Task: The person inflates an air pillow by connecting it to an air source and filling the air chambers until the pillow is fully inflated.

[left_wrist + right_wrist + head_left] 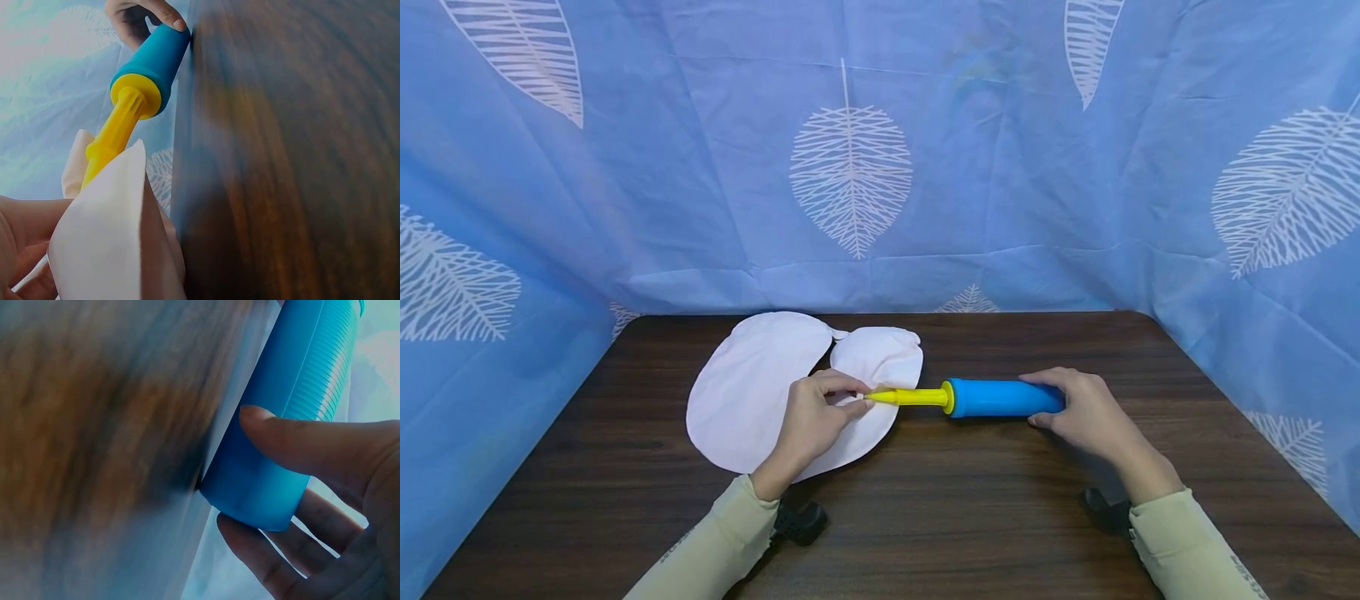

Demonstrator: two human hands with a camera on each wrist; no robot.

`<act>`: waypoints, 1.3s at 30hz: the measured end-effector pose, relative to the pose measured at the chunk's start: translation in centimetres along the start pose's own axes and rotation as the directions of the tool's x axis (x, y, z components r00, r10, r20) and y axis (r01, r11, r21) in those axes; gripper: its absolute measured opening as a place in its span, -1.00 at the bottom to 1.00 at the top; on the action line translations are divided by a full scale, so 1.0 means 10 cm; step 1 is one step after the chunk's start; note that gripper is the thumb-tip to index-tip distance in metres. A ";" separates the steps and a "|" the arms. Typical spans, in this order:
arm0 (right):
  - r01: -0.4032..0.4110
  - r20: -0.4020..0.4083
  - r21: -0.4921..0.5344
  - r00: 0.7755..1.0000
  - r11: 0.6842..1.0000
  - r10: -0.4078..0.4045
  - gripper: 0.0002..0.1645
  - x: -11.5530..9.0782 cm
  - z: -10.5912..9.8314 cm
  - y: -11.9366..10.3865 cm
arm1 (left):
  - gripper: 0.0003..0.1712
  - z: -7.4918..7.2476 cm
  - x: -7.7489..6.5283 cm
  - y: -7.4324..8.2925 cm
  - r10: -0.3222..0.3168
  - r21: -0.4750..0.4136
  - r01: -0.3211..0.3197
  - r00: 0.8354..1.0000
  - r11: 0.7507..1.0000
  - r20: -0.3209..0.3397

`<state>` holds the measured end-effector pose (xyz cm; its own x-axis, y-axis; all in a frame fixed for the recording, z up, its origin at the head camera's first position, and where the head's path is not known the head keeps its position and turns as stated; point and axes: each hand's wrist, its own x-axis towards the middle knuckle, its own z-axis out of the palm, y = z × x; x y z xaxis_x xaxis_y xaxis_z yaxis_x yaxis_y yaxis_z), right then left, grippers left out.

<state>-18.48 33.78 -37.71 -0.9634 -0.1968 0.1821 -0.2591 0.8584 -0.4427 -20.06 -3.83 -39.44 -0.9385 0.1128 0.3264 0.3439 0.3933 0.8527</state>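
Observation:
A hand pump with a blue barrel [996, 398] and a yellow nozzle [917, 397] lies sideways over the table, nozzle toward the left. My right hand [1078, 412] grips the barrel's right end, thumb on one side and fingers around the other, as the right wrist view shows. Left of it spreads a flat, white, rounded inflatable [745, 392] with a dark gap near its middle. My left hand [820, 417] pinches the inflatable's small valve at the nozzle tip. In the left wrist view a raised fold of white sheet [103, 231] hides the tip.
The dark wood table [970, 517] ends at a far edge close behind the inflatable. A blue curtain [985, 183] with white leaf prints encloses the back and both sides. Black wrist-camera mounts [801, 523] sit under both forearms.

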 end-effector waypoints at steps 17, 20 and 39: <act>-0.041 0.010 -0.034 0.999 0.999 0.042 -0.40 -0.06 -0.08 0.12 | -0.81 0.04 -0.02 0.01 0.044 -0.009 -0.043 0.999 0.999 0.018; -0.059 0.009 -0.037 0.998 0.998 0.060 -0.40 -0.08 -0.11 0.18 | -0.81 0.04 -0.02 0.02 0.025 -0.008 -0.025 1.000 1.000 0.013; -0.187 -0.082 -0.070 0.980 0.980 0.181 -0.39 -0.26 -0.38 0.72 | -0.79 0.00 -0.02 0.04 0.006 -0.003 -0.006 1.000 1.000 0.007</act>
<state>-17.60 42.25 -38.06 -0.9853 0.0015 0.1706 -0.0690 0.9111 -0.4063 -19.70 -3.72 -39.12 -0.9365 0.1221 0.3287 0.3498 0.3900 0.8518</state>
